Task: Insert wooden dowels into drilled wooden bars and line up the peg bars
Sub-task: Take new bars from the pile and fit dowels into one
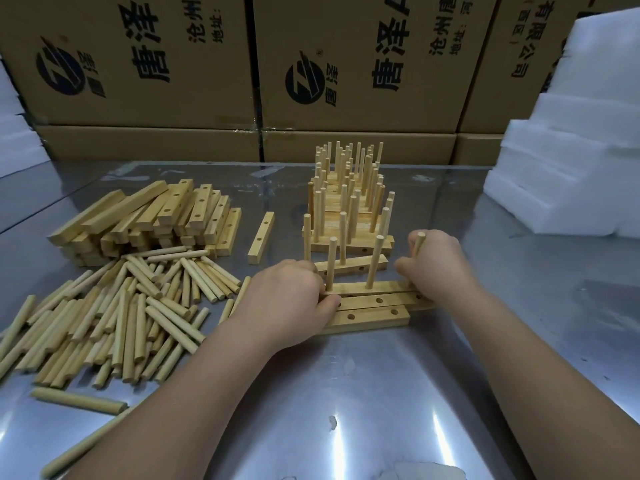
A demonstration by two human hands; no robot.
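Note:
Three drilled wooden bars lie side by side in front of me. The far bar (381, 287) carries two upright dowels (331, 263). The middle bar (391, 301) and the near bar (372, 317) show empty holes. My left hand (287, 299) grips the left ends of these bars. My right hand (438, 263) holds a dowel (419, 242) upright at the far bar's right end. Behind them stands a row of finished peg bars (349, 216).
A heap of loose dowels (131, 306) lies at the left, with a stack of drilled bars (156, 220) behind it and one single bar (261, 237) beside that. Cardboard boxes (346, 64) wall the back of the steel table (363, 410). White foam blocks (571, 150) rise at the right.

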